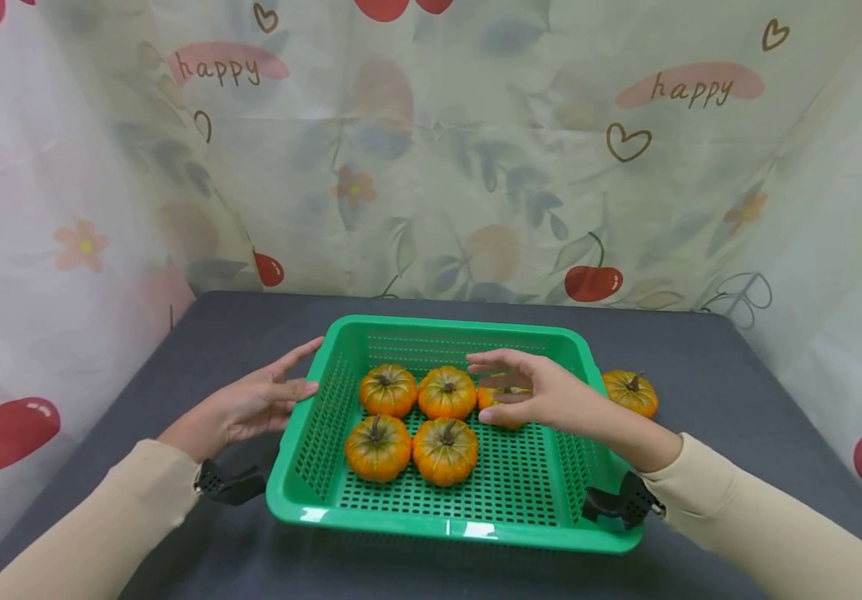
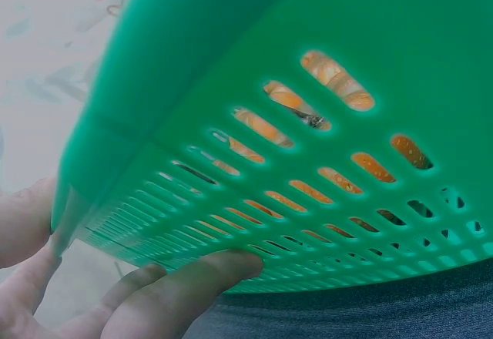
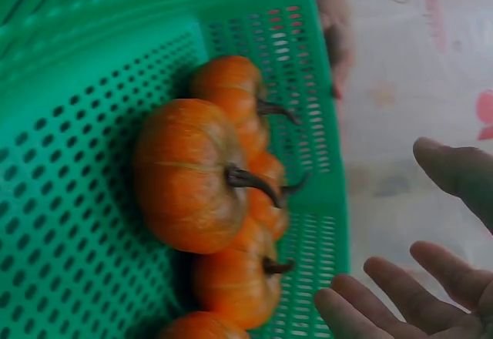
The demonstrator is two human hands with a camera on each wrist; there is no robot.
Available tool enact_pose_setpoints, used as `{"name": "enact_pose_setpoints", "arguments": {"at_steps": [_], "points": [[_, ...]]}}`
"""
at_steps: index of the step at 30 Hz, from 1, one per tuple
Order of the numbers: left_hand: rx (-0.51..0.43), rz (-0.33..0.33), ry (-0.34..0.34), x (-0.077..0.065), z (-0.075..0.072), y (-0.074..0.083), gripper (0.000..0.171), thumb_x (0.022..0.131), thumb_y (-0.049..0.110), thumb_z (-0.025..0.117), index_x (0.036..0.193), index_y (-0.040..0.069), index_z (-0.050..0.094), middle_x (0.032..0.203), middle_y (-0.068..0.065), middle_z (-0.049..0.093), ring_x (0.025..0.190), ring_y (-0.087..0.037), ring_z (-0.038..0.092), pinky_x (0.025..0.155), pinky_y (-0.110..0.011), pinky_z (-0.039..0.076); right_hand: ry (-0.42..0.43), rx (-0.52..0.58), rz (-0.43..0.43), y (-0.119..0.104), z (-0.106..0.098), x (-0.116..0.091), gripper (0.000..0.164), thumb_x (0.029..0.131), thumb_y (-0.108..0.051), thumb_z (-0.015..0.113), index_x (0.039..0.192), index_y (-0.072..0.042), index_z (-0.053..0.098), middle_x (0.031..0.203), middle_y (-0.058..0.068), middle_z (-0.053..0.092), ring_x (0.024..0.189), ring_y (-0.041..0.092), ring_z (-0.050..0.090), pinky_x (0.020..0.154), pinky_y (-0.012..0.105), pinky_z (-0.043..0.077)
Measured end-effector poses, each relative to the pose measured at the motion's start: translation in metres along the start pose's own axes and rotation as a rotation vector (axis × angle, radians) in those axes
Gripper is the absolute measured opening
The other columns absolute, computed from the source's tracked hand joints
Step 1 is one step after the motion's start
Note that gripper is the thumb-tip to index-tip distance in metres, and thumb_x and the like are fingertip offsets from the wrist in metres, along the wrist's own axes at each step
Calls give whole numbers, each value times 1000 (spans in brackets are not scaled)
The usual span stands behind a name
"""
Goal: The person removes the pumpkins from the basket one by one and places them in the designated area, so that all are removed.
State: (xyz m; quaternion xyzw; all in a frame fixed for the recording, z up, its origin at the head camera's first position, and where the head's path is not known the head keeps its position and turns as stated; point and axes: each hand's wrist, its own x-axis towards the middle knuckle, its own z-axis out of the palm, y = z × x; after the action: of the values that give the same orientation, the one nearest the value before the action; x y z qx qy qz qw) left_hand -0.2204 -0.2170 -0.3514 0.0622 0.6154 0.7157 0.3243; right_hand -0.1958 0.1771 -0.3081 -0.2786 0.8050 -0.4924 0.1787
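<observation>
Several small orange pumpkins (image 1: 445, 451) with brown stems sit in a green plastic basket (image 1: 431, 518). My left hand (image 1: 258, 404) holds the basket's left rim, with the thumb at the edge and other fingers against the outer wall, as the left wrist view shows. Over the basket's right part hovers my right hand (image 1: 536, 387), fingers spread and slightly bent, with nothing in them. Below it, one pumpkin (image 1: 504, 419) in the basket is partly hidden by that hand. Another pumpkin (image 1: 630, 393) lies outside, beyond the right wall, partly covered by the basket and forearm.
A dark grey cloth-covered table (image 1: 701, 358) carries the basket. Patterned curtains (image 1: 438, 167) with cherries, hearts and "happy" lettering enclose the back and both sides. Each wrist wears a black camera strap.
</observation>
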Motion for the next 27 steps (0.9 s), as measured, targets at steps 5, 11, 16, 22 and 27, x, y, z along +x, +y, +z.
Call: {"name": "enact_pose_setpoints", "arguments": {"at_steps": [5, 11, 16, 22, 27], "points": [[1, -2, 5, 0, 0, 0, 85, 99, 9, 55, 156, 38, -1, 142, -18, 45, 98, -22, 69, 87, -46, 57, -129, -17, 56, 6, 11, 10, 66, 88, -21, 73, 144, -5, 43, 148, 17, 42, 134, 40, 43, 106, 53, 41], [3, -6, 3, 1, 0, 0, 85, 99, 9, 56, 156, 38, -1, 144, -19, 43, 99, -23, 69, 87, -46, 56, -234, -104, 134, 11, 23, 18, 65, 87, -22, 74, 143, -7, 45, 144, 12, 48, 134, 34, 45, 107, 53, 41], [11, -7, 7, 2, 0, 0, 85, 99, 9, 55, 156, 38, -1, 146, -21, 40, 101, -24, 68, 88, -47, 56, -246, -227, 152, 16, 29, 24, 62, 85, -23, 76, 140, -12, 50, 138, 6, 53, 128, 32, 49, 95, 41, 50], [21, -9, 13, 1, 1, 1, 85, 98, 10, 56, 156, 38, 0, 151, -25, 31, 103, -24, 68, 89, -47, 55, -279, -254, 163, 21, 34, 29, 62, 83, -19, 78, 139, -12, 51, 138, 5, 52, 127, 34, 49, 91, 35, 53], [23, -7, 12, 1, 1, 1, 85, 98, 10, 56, 156, 37, -1, 151, -24, 32, 103, -24, 68, 89, -47, 55, -334, -265, 165, 21, 41, 31, 66, 80, -18, 80, 140, -15, 51, 140, 1, 50, 128, 29, 48, 100, 38, 48]]}}
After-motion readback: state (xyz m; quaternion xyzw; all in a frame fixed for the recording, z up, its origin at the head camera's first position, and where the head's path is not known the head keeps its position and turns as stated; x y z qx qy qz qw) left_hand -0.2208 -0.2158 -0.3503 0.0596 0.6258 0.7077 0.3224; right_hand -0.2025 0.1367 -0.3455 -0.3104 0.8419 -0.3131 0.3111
